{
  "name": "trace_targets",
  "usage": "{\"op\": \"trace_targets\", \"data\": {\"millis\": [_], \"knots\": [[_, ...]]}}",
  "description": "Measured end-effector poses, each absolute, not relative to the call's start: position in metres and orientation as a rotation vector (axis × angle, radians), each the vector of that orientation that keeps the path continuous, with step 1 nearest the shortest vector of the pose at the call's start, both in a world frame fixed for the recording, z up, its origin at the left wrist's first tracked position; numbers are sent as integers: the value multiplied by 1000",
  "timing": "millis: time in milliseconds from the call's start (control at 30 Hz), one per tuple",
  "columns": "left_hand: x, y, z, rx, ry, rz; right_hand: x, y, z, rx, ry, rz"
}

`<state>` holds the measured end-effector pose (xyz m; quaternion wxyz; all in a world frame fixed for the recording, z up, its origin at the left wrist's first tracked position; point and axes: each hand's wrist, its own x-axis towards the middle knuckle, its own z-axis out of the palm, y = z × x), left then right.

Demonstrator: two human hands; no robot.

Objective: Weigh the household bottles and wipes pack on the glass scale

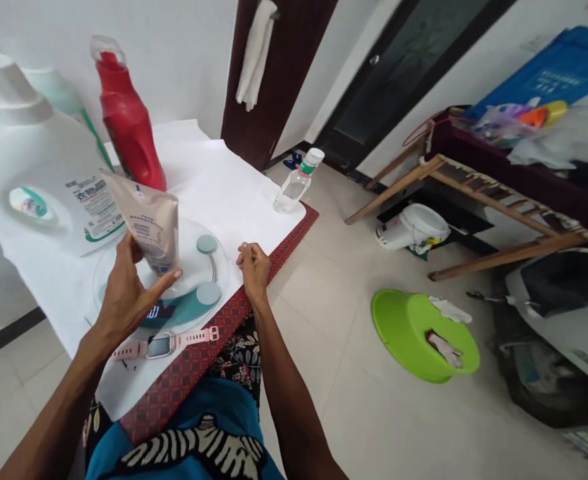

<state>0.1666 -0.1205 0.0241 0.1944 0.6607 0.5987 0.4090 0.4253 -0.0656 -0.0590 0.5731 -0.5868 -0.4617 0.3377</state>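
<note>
My left hand [124, 287] is around the lower end of a beige squeeze tube [149, 217], thumb on the near side and fingers at its left. The tube stands nearly upright, tilted a little, over a round glass scale [214, 270] with teal pads and a lit display; the digits are partly hidden by my hand. Loosely curled, my right hand [255, 267] rests by the table's edge, with nothing visible in it. A pink-strapped watch [159, 345] lies in front of the scale.
Behind the scale stand a large white detergent bottle [59, 167] and a red bottle [127, 120]. A clear bottle with a white cap [297, 183] is at the table's right corner. On the floor are an upturned green basin [399, 327] and a white bucket [414, 227].
</note>
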Motion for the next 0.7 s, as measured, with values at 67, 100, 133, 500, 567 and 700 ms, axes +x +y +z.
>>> {"op": "trace_targets", "data": {"millis": [67,100,133,500,567,700], "knots": [[169,-113,27,1753,1745,1122,426,-65,-59,-1362,-1084,795],[170,-111,30,1714,1790,1092,427,-65,-59,-1360,-1086,793],[171,-110,33,1686,1840,1055,427,-64,-59,-1359,-1089,792],[204,-94,70,1394,2230,1208,432,-65,-49,-1308,-1110,864],[212,-75,84,1438,2175,1374,433,-64,-49,-1294,-1117,865],[252,-2,93,1724,1793,1514,434,-63,-49,-1299,-1131,877]]}}
